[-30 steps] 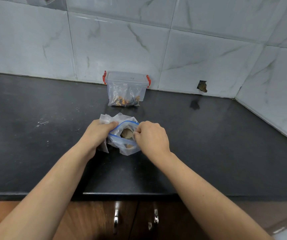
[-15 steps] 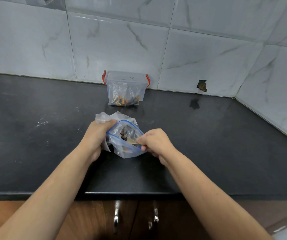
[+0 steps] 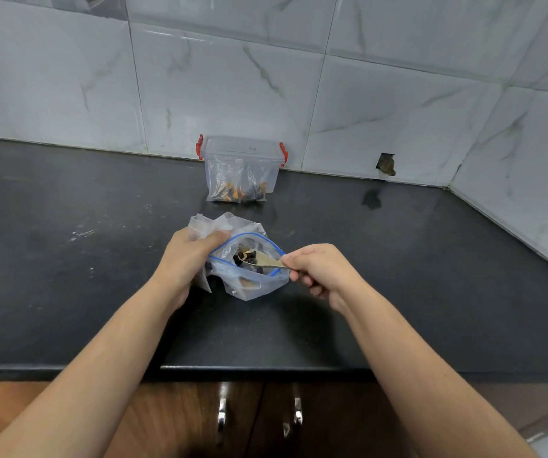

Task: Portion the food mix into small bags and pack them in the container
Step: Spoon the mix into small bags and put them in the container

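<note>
A clear zip bag with a blue seal point(image 3: 253, 285) stands open on the black counter point(image 3: 68, 276). My left hand point(image 3: 186, 259) grips its left rim together with crumpled clear bags point(image 3: 206, 224) behind it. My right hand point(image 3: 322, 271) pinches the handle of a small wooden spoon point(image 3: 262, 259), whose bowl carries dark and orange food mix just above the bag's mouth. At the back, against the wall, a clear lidded container with red clips point(image 3: 241, 160) holds small bags of food mix.
The marble-tiled wall point(image 3: 381, 104) runs along the back and turns in at the right corner. A small hole in the tile point(image 3: 386, 164) sits right of the container. Cabinet doors with metal handles point(image 3: 221, 414) are below the counter's front edge.
My right hand has drawn back to the right from the bag's mouth, and the spoon loaded with food mix has come into view. My left hand keeps hold of the bag rim.
</note>
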Demonstrator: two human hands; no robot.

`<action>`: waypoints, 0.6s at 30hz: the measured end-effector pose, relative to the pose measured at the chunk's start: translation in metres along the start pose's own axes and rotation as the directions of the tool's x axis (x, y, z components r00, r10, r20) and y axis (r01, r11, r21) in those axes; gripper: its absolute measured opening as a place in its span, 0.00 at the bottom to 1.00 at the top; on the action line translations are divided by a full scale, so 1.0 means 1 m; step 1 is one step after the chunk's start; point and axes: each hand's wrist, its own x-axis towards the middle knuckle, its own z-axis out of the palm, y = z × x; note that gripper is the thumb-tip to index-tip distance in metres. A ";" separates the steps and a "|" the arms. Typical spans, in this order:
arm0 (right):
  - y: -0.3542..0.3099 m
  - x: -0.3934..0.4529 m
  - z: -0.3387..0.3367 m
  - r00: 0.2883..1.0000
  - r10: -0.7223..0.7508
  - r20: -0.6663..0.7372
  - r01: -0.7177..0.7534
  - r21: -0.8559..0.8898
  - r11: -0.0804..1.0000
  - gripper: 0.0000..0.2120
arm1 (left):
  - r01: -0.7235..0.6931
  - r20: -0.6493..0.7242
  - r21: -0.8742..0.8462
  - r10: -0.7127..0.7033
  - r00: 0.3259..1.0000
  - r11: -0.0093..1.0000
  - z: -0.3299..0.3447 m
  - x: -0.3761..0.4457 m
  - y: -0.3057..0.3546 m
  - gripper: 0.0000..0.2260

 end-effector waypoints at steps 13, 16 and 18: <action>-0.025 -0.029 -0.028 0.993 -0.115 0.013 0.115 -0.118 0.986 0.05 | -0.294 -0.157 0.498 0.418 0.895 0.816 -0.006 -0.011 0.006 0.20; -0.045 -0.038 -0.030 0.984 -0.177 0.023 0.178 -0.101 0.979 0.05 | -0.302 -0.146 0.525 0.433 0.889 0.796 -0.004 -0.012 0.006 0.20; -0.061 -0.042 -0.028 0.973 -0.228 0.044 0.231 -0.087 0.969 0.06 | -0.318 -0.126 0.542 0.449 0.885 0.778 -0.002 -0.013 0.006 0.20</action>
